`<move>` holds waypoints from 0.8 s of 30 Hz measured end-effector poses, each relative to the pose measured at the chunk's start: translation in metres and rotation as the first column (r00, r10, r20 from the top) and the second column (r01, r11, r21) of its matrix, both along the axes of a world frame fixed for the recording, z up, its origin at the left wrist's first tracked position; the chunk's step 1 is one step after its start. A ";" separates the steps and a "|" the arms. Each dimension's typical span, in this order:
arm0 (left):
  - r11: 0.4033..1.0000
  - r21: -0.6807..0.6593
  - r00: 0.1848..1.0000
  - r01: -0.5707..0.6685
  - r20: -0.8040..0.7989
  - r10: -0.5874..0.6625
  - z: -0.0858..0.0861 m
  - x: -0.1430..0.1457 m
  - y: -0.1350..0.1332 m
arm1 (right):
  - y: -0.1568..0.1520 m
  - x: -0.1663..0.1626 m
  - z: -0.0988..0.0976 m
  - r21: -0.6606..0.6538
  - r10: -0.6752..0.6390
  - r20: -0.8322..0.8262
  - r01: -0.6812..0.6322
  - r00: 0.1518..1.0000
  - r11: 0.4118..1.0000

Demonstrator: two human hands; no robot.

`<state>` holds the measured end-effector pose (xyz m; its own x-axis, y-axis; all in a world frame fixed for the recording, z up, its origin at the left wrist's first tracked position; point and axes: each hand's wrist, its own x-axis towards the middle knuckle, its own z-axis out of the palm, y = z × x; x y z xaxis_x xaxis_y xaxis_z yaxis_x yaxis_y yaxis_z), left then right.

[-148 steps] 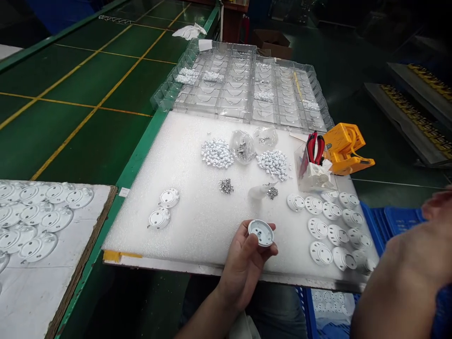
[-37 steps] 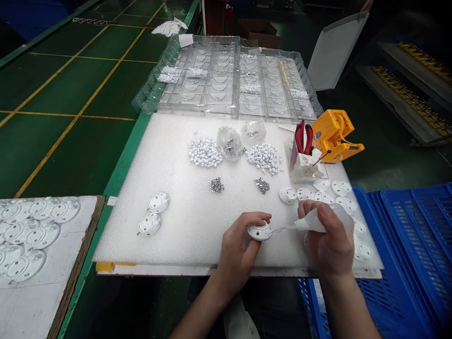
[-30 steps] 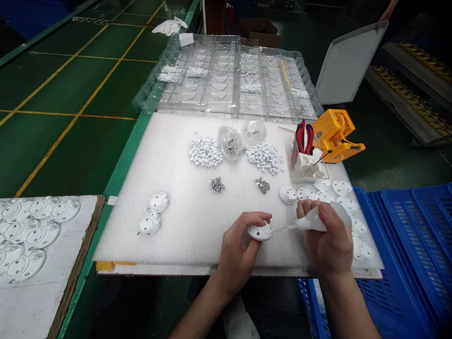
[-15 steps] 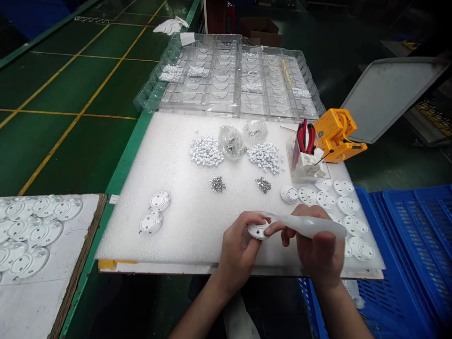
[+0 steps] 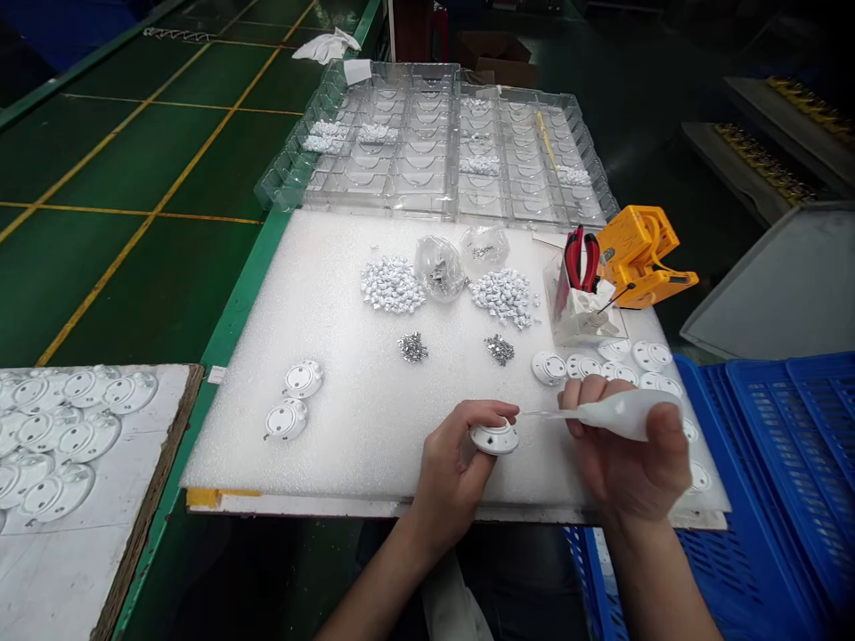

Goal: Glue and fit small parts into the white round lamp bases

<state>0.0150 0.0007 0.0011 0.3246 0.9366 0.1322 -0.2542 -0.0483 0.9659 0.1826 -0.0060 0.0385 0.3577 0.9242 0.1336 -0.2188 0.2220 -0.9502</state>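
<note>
Near the front of the foam-covered bench, my left hand (image 5: 454,467) pinches a round white plastic part (image 5: 494,437) between thumb and fingers, its face tilted up. To its right, my right hand (image 5: 628,458) is closed around a translucent squeeze bottle (image 5: 618,414). The bottle's thin nozzle points left, close to the left fingertips and just above the white part. Several similar white round parts (image 5: 651,356) lie behind and under my right hand. Two more white round parts (image 5: 286,418) rest at the left of the foam.
Piles of small white pieces (image 5: 393,285) and small metal pieces (image 5: 412,347) lie mid-bench, with plastic bags (image 5: 439,269) between. Clear compartment trays (image 5: 420,182) stand behind. At right are a tool box with red pliers (image 5: 580,263), a yellow tape dispenser (image 5: 645,258) and blue crates (image 5: 794,418).
My right hand has moved right with the squeeze bottle, drawing its fingers away from the white part. My left hand holds nearly still. A grey panel at the right has swung lower.
</note>
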 end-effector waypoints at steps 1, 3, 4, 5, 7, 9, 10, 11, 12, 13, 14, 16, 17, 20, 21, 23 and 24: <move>1.000 -0.003 1.000 -0.002 0.002 0.002 0.000 0.000 0.000 | 0.000 0.001 -0.001 -0.026 -0.016 0.028 0.017 0.999 1.000; 1.000 -0.012 1.000 -0.008 0.012 0.008 0.000 0.000 0.000 | 0.000 0.003 -0.003 -0.076 -0.034 0.074 0.039 0.997 0.996; 1.000 -0.017 1.000 -0.010 0.017 0.010 0.000 0.000 -0.001 | -0.001 0.005 -0.003 -0.096 -0.043 0.085 0.051 0.995 0.994; 1.000 -0.022 1.000 -0.011 0.023 0.012 0.000 0.000 -0.001 | -0.002 0.006 -0.003 -0.108 -0.052 0.088 0.061 0.995 0.992; 0.999 -0.033 0.999 -0.015 0.031 0.016 -0.001 0.000 -0.001 | -0.004 0.008 -0.003 -0.123 -0.069 0.089 0.079 0.994 0.989; 0.999 -0.042 0.999 -0.018 0.034 0.019 -0.002 0.001 -0.001 | -0.006 0.009 -0.003 -0.131 -0.062 0.103 0.075 0.993 0.988; 0.999 -0.046 0.999 -0.019 0.036 0.021 -0.002 0.001 -0.001 | -0.007 0.010 -0.003 -0.133 -0.052 0.113 0.067 0.992 0.989; 0.999 -0.048 0.999 -0.019 0.037 0.020 -0.002 0.001 -0.001 | -0.008 0.010 -0.003 -0.132 -0.043 0.124 0.059 0.991 0.990; 0.999 -0.049 0.999 -0.017 0.037 0.019 -0.002 0.001 -0.001 | -0.008 0.011 -0.003 -0.124 -0.040 0.134 0.057 0.990 0.991; 0.999 -0.049 0.999 -0.015 0.038 0.016 -0.002 0.001 -0.001 | -0.008 0.011 -0.003 -0.113 -0.040 0.143 0.056 0.989 0.992; 0.999 -0.047 0.999 -0.014 0.038 0.015 -0.002 0.001 -0.001 | -0.008 0.011 -0.004 -0.100 -0.042 0.150 0.058 0.988 0.993; 0.999 -0.041 0.999 -0.014 0.035 0.016 -0.002 0.001 -0.001 | -0.008 0.011 -0.004 -0.081 -0.049 0.157 0.063 0.986 0.995; 0.999 -0.039 0.999 -0.016 0.033 0.017 -0.002 0.001 -0.001 | -0.008 0.011 -0.003 -0.079 -0.050 0.159 0.063 0.986 0.995; 0.999 -0.032 1.000 -0.021 0.022 0.022 -0.002 0.001 0.000 | -0.008 0.009 -0.003 -0.090 -0.049 0.179 0.066 0.983 0.994; 0.999 -0.031 1.000 -0.021 0.019 0.022 -0.002 0.001 0.000 | -0.008 0.009 -0.002 -0.094 -0.049 0.192 0.069 0.980 0.993; 0.999 -0.028 1.000 -0.023 0.016 0.024 -0.001 0.001 -0.001 | -0.009 0.008 -0.002 -0.099 -0.044 0.213 0.066 0.976 0.993; 0.999 -0.026 1.000 -0.024 0.014 0.024 -0.001 0.001 -0.001 | -0.009 0.008 -0.002 -0.098 -0.040 0.217 0.062 0.975 0.993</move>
